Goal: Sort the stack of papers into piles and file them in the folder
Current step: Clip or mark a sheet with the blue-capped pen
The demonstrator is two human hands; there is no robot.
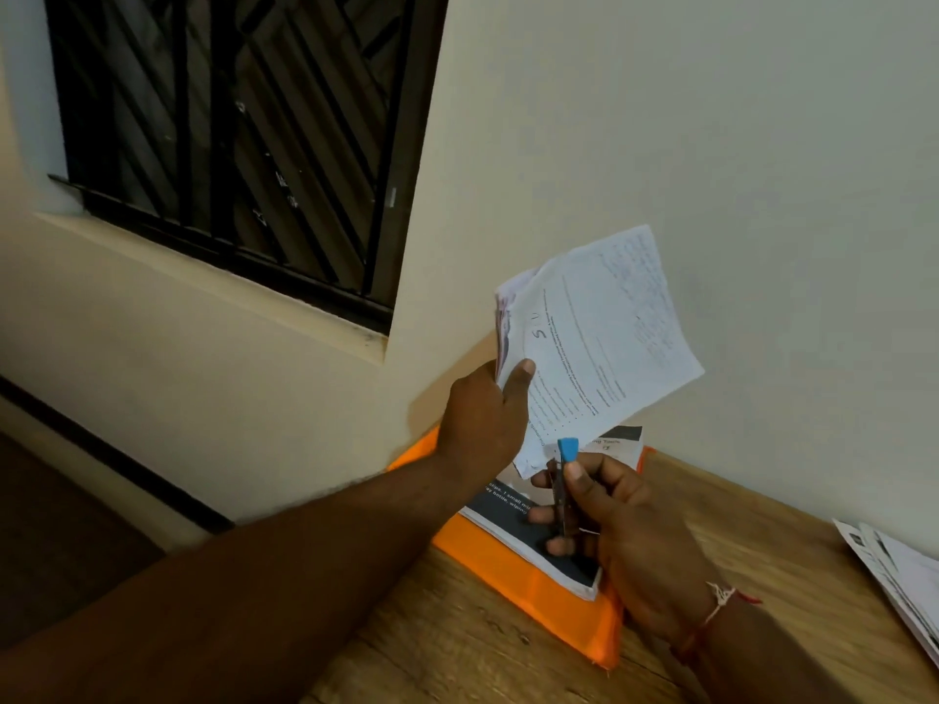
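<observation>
Above the orange folder [533, 586], paper sheaf [599, 343] pinched in left fingers [521, 373], blue-tipped tool [567, 449] gripped in right fingers [579, 480]

Hands: 2, i.e. left hand [482, 414] + right hand [625, 520].

Paper lots: 3 total.
- 1 bunch of sheets [599, 343], pinched by the left hand and held up off the table.
- 1 stack [538, 546] lying on the folder, dark printed page on top.
- 1 pile [899, 566] at the far right edge, partly out of view.

No. of sheets per lot: can't tell, edges too fine to count.

Folder [533, 591]: 1, orange.

Tool [566, 449] w/ blue tip: 1, gripped in the right hand; exact kind unclear.

Table [762, 541]: 1, wood.

Window [244, 134]: 1, w/ dark grille.

Thread band [721, 602]: 1, on the right wrist.
</observation>
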